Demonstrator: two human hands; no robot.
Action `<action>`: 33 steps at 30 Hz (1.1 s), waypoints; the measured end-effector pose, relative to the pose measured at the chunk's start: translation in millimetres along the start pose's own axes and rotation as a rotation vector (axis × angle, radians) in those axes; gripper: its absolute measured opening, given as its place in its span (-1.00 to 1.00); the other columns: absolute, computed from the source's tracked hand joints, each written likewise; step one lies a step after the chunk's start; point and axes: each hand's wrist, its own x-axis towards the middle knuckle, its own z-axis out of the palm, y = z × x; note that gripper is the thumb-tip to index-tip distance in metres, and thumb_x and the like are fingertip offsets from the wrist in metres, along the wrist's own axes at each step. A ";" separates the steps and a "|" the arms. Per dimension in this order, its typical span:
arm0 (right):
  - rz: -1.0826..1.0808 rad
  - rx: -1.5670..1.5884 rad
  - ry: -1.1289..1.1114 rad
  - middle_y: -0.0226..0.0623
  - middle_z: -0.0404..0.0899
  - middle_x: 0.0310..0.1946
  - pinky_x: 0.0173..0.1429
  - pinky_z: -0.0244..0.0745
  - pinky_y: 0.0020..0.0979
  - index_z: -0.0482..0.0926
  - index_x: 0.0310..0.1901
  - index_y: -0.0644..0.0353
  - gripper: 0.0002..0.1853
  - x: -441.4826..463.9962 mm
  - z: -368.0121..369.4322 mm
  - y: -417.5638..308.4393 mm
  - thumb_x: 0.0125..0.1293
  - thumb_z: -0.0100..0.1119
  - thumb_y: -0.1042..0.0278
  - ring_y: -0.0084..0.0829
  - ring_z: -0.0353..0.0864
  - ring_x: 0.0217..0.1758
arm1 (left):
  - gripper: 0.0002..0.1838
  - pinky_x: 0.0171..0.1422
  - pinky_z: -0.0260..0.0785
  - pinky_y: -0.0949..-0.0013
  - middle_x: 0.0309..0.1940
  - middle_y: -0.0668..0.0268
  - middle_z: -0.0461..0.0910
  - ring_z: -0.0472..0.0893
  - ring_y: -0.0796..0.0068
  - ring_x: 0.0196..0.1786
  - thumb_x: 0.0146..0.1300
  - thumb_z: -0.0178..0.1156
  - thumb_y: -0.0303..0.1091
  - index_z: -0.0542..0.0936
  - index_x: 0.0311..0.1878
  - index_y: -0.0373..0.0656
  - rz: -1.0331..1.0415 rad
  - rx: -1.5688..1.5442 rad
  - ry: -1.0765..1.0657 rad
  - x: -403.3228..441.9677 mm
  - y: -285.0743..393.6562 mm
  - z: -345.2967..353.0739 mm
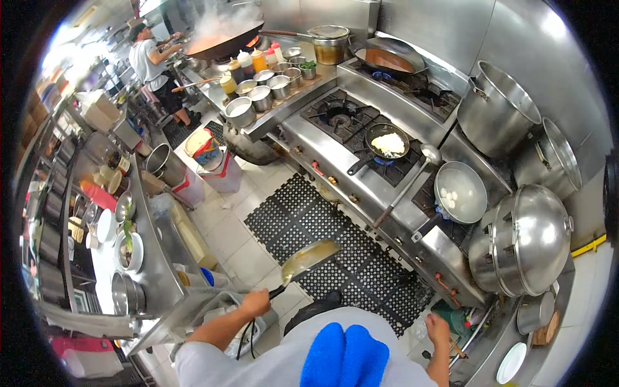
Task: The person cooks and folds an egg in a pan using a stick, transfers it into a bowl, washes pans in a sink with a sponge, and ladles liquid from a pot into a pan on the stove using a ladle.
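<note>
My left hand (256, 302) is closed round the black handle of a frying pan (309, 259). The pan is tilted above the floor mat, and its visible surface looks yellowish and greasy. My right hand (438, 327) hangs low on the right with its fingers curled, and nothing shows in it. Ahead on the range (345, 145), a small black frying pan (371, 143) holds pale yellow food that looks like egg. Nearer me on the range, a wide pan (465, 187) contains liquid and several white round pieces. Between these two pans lies a long-handled ladle (431, 153).
Black rubber mats (309, 222) cover the floor before the range. Large stockpots (500, 106) and a domed metal pot (532, 238) line the right. A prep counter (161, 277) runs along the left. Farther off, a person (148, 61) stands by a steaming wok (222, 46).
</note>
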 end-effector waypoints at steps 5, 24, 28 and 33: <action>-0.162 0.515 -0.184 -0.16 0.63 -0.25 -0.07 0.47 -0.32 0.53 -0.05 0.19 -0.62 93.9 -32.6 -152.7 0.17 0.17 0.12 -0.26 0.62 -0.17 | -0.71 -0.13 0.46 0.06 -0.35 -0.01 0.61 0.62 -0.01 -0.23 0.02 0.14 -0.29 0.51 -0.25 -0.31 -0.310 -0.149 -0.050 -5.0 -34.5 56.1; 0.291 1.715 -0.319 -0.10 0.42 0.03 0.11 0.42 -0.26 0.28 0.13 0.27 -0.39 373.8 23.6 -349.1 0.28 0.05 -0.10 -0.27 0.46 0.11 | -0.69 -0.50 0.31 0.33 -0.68 0.20 0.52 0.51 0.41 -0.60 -0.01 0.23 -0.21 0.52 -0.51 -0.34 -0.722 -0.884 0.084 69.3 -37.1 -52.1; 0.418 1.939 -0.343 -0.14 0.45 -0.02 0.06 0.39 -0.21 0.34 0.05 0.10 -0.47 454.2 31.5 -366.8 0.21 0.12 -0.12 -0.23 0.47 0.01 | -0.75 -0.58 0.28 0.39 -0.71 0.26 0.48 0.46 0.48 -0.68 0.04 0.19 -0.27 0.46 -0.54 -0.27 -0.703 -0.972 0.137 87.0 -21.1 -127.2; 0.247 1.930 -0.272 -0.43 0.26 -0.58 -0.37 0.28 -0.40 0.39 -0.33 0.08 -0.78 473.8 -0.5 -401.5 0.12 0.14 0.17 -0.47 0.31 -0.51 | -0.68 -0.63 0.25 0.31 -0.76 0.25 0.45 0.42 0.45 -0.76 0.11 0.13 -0.15 0.46 -0.52 -0.24 -0.582 -1.228 0.124 94.2 -45.1 -103.8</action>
